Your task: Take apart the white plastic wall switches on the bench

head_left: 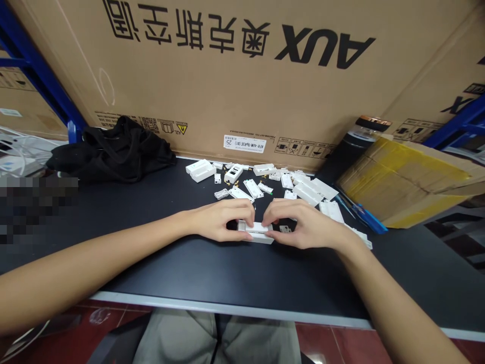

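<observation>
In front of me on the dark table lies a white plastic housing (261, 240), a shallow box with a smaller white plastic part (258, 227) set in its opening. My left hand (229, 221) pinches the left end of these parts between thumb and fingers. At the other end my right hand (293, 222) grips in the same way, thumb at the near wall and fingertips on top. The fingertips cover both ends of the inner part. Just beyond the hands, a white panel (253, 188) lies among several loose white pieces.
A black cloth bag (117, 149) rests at the back left. At the right stand a black bottle (350, 146) and a taped cardboard box (409, 182), with a blue-handled tool (369, 217) beside it. A large carton (227, 91) walls off the back.
</observation>
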Available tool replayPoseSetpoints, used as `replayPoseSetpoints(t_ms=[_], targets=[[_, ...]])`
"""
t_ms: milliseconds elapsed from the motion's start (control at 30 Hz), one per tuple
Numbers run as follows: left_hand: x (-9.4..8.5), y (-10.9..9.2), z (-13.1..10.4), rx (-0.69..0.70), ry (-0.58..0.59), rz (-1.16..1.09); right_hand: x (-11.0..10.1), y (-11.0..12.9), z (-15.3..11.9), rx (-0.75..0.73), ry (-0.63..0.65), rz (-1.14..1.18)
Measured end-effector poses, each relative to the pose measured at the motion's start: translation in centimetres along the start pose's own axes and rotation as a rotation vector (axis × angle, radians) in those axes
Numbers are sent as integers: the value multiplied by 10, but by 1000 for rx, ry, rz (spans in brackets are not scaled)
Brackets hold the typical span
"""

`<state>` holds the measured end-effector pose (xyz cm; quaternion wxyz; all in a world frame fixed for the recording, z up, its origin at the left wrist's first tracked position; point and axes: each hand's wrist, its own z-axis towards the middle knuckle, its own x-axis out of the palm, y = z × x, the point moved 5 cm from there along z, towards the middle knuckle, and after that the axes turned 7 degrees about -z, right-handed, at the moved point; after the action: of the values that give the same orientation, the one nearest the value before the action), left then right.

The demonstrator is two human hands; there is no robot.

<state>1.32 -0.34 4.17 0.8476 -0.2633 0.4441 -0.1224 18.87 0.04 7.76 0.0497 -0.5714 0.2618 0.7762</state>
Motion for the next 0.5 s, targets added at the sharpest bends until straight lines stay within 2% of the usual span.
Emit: replayPoseSetpoints(t_ms=[500], targets=[[-8, 6, -1, 55, -75, 10, 1, 1, -1, 13, 59, 6]])
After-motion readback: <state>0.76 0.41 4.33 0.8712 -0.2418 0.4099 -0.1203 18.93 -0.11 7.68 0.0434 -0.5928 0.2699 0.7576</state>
